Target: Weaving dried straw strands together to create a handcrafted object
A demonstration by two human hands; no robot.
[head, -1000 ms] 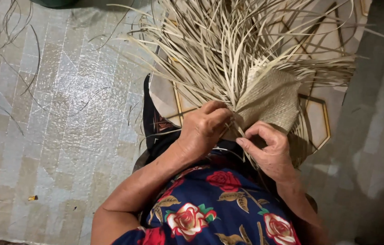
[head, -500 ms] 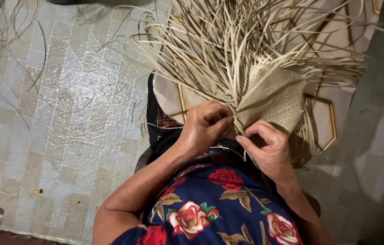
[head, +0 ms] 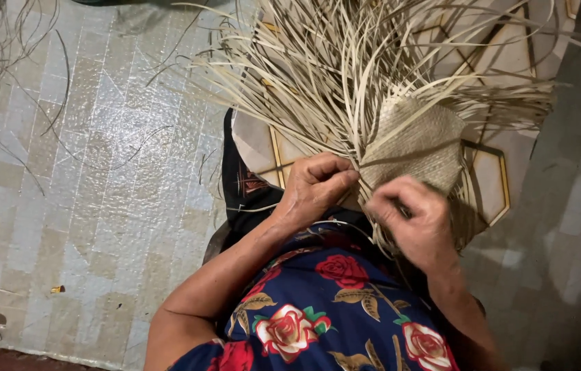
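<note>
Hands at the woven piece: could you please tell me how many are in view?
2. The left hand grips loose strips at the near edge of the woven mat; the right hand, blurred, is at the mat's lower edge beside it. No other hands show.

— How's the light?
— Dim and warm; glare shines off the glossy floor tiles (head: pixel 108 148) at centre left, while the right edge and upper left corner sink into shadow.
— Sharpness?
— Fair at centre; the right hand (head: pixel 419 223) is motion-blurred.
</note>
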